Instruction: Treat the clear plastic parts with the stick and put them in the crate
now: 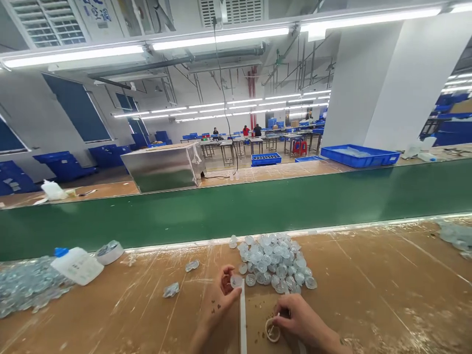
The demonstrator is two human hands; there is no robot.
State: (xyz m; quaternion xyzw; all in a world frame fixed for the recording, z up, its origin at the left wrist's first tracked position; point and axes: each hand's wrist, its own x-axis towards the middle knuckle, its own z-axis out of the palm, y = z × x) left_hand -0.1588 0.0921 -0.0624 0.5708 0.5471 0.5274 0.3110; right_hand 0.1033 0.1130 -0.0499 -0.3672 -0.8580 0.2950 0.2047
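My left hand (219, 302) pinches a clear plastic dome (236, 280) between thumb and fingers, at the near edge of a heap of similar clear perforated domes (271, 260). My right hand (298, 319) grips a thin white swab (276, 318), its tip reaching into a small beige cup (273, 332) on the wooden bench top (368, 295). A narrow white strip (243, 319) runs between my hands. Further left lie a large spread of clear pieces (27, 287), a white plastic bottle with a blue cap (77, 265) and a roll of tape (109, 252).
A green conveyor belt (221, 216) runs along the bench's far edge. Beyond it stand a stainless steel box (162, 167) and a blue crate (359, 155). Several co-workers (247, 131) sit at distant tables, and a white pillar (383, 83) rises at right.
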